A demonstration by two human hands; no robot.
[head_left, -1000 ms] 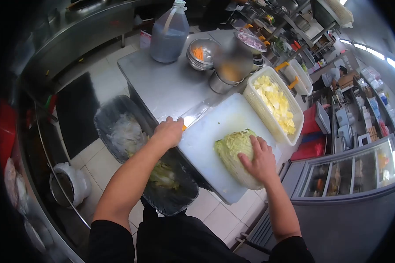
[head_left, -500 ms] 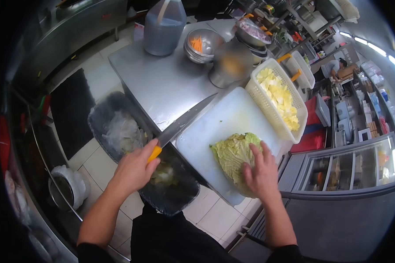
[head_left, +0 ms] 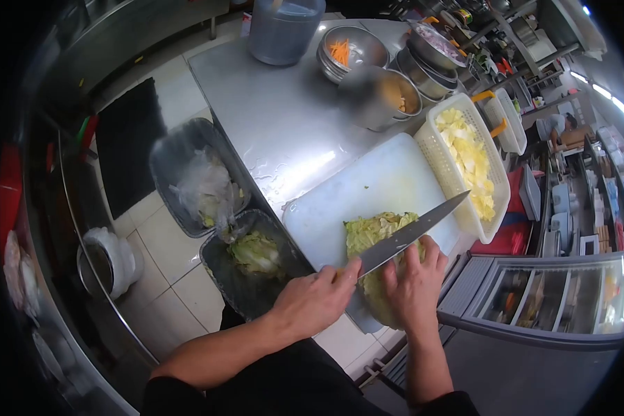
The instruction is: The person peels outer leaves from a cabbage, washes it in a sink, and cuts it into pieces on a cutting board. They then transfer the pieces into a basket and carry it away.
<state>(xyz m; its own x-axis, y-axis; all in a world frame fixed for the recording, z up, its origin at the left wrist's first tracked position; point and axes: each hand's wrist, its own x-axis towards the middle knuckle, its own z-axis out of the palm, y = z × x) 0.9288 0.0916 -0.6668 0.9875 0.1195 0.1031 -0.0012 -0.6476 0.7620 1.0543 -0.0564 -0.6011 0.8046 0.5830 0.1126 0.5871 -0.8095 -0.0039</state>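
Observation:
My left hand [head_left: 319,298] is closed around the handle of a large kitchen knife [head_left: 416,232]. Its broad blade slants up and right across a napa cabbage [head_left: 362,239], with its tip close to the basket's side. The leafy green-yellow cabbage lies on a white cutting board [head_left: 336,191], partly hidden by the blade and my fingers. My right hand [head_left: 416,288] grips the cabbage from the right, fingers bent over it just below the blade.
A perforated basket [head_left: 500,197] of cut yellowish leaves stands beyond the board. Two dark bins [head_left: 222,281] with scraps sit left of the steel table [head_left: 249,118]. Farther back are metal bowls [head_left: 374,52], a large jug [head_left: 284,35] and a person [head_left: 551,128]. A glass-topped chest [head_left: 548,295] stands right.
My left hand has brought the knife rightward from over the bins to across the cabbage. My right hand stays on the cabbage, its fingers more bent. The view has shifted slightly.

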